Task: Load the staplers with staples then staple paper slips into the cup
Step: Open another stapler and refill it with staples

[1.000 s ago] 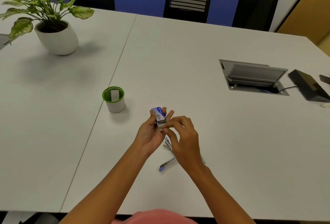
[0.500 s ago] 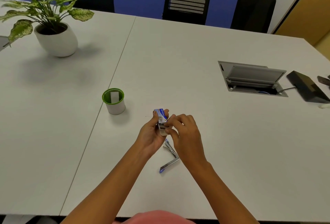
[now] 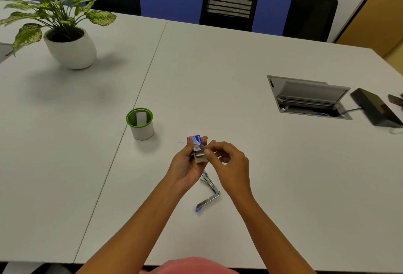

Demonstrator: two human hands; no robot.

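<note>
loading: right of the cup (image 3: 140,128), left hand (image 3: 185,166) grips the staple box (image 3: 196,141), right hand (image 3: 232,164) pinches staples (image 3: 199,154) inside; next, seat them in the open stapler (image 3: 210,194).

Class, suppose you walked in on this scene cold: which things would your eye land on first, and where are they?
At centre, the left hand holds a small blue staple box while the right hand pinches at its open end. Just below them in view lies an opened stapler; to the left stands a green-rimmed cup with a paper slip inside.
</note>
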